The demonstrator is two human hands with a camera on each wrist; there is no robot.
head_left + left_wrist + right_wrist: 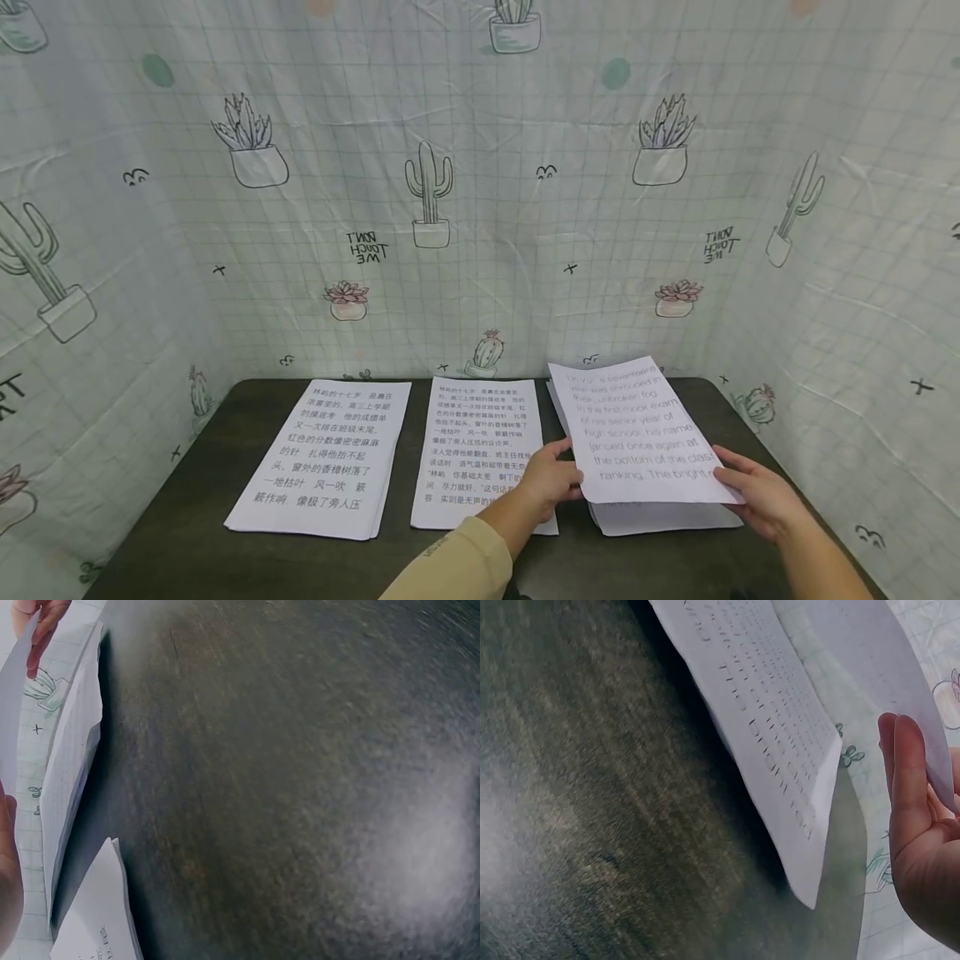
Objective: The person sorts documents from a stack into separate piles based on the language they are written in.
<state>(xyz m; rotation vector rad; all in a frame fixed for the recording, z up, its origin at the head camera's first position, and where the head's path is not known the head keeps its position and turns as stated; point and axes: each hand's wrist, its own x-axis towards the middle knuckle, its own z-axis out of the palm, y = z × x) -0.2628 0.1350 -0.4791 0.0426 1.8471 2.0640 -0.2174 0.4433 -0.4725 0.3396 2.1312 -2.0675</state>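
Observation:
Both hands hold a white sheet of paper point(630, 429) printed with large English text, raised and tilted over the right-hand paper stack point(667, 521). My left hand point(546, 482) grips its left edge near the lower corner. At the lower right corner, my right hand point(761, 496) pinches the sheet between thumb and fingers. In the right wrist view, the fingers point(909, 769) lie behind the lifted sheet point(870, 656), apart from the printed stack point(765, 727) below. The held sheet hides most of the stack under it.
A middle paper stack point(480, 433) with Chinese text lies beside the left forearm, which covers its lower right part. Further left is another stack point(318, 458) in larger Chinese print. All rest on a dark table point(187, 500), enclosed by a cactus-patterned curtain point(480, 200).

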